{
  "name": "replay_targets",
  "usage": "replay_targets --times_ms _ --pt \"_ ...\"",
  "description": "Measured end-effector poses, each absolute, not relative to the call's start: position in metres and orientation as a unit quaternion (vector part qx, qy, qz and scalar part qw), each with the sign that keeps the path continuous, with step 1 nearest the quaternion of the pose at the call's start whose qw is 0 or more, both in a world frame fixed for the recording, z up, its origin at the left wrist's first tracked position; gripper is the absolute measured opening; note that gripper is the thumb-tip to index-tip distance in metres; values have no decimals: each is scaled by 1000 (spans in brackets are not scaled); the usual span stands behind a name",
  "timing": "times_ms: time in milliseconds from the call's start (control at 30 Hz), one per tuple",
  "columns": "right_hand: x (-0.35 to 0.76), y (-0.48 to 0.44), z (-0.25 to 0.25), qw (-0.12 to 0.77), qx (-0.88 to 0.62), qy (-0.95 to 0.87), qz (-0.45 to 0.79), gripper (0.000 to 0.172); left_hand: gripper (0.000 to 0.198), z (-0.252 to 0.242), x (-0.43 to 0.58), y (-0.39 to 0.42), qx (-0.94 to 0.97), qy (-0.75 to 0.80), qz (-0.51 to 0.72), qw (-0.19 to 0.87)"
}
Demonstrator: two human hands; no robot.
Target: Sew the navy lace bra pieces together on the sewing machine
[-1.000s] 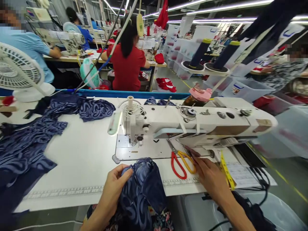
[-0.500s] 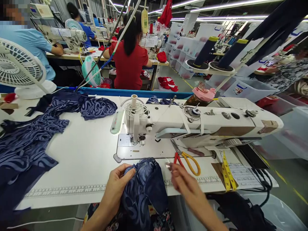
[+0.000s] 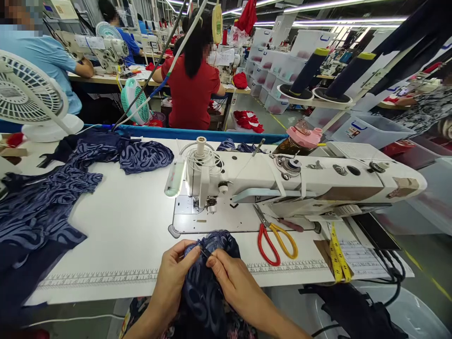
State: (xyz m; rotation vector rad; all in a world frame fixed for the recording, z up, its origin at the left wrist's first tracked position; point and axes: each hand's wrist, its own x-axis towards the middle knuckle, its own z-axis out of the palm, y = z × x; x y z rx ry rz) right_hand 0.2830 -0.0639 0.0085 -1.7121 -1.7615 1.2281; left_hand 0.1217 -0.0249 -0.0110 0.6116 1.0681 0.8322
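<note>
Bunched navy swirl-patterned fabric piece [image 3: 206,292] hangs over the table's front edge, toward my lap. My left hand [image 3: 173,270] pinches its upper left edge between thumb and forefinger. At the same edge, my right hand [image 3: 228,273] is closed on a small, thin, dark pointed tool [image 3: 205,253], mostly hidden by the fingers; its exact kind cannot be made out. The tool's tip meets the fabric beside my left thumb. Behind both hands stands a white sewing machine [image 3: 254,174]. Scissors [image 3: 270,238] with red and yellow handles lie right of the fabric.
More navy patterned fabric [image 3: 52,207] covers the table's left side, near a white fan [image 3: 31,94]. A yellow tape measure [image 3: 338,256] lies beside papers at right. Thread cones [image 3: 310,70] stand behind the machine. A clear bin [image 3: 318,306] sits below. Co-workers sit ahead.
My right hand has moved left from beside the scissors to the fabric's edge, bringing the small tool against it. My left hand keeps its pinch. The view has shifted slightly.
</note>
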Motion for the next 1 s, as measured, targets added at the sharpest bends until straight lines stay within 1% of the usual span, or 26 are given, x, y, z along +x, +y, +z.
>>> replay_targets --times_ms 200,467,700,1000 --pt "283 -64 8 188 -621 -621 439 38 32 -15 122 -26 282 485 389 730" --pt "282 -64 6 199 -623 -615 441 38 33 -20 123 -29 323 505 404 691" --pt "281 -60 6 239 -602 -589 483 36 33 -25 127 -31 337 517 421 665" --pt "281 -62 6 245 -611 -574 487 40 29 -25 133 -34 326 518 433 661"
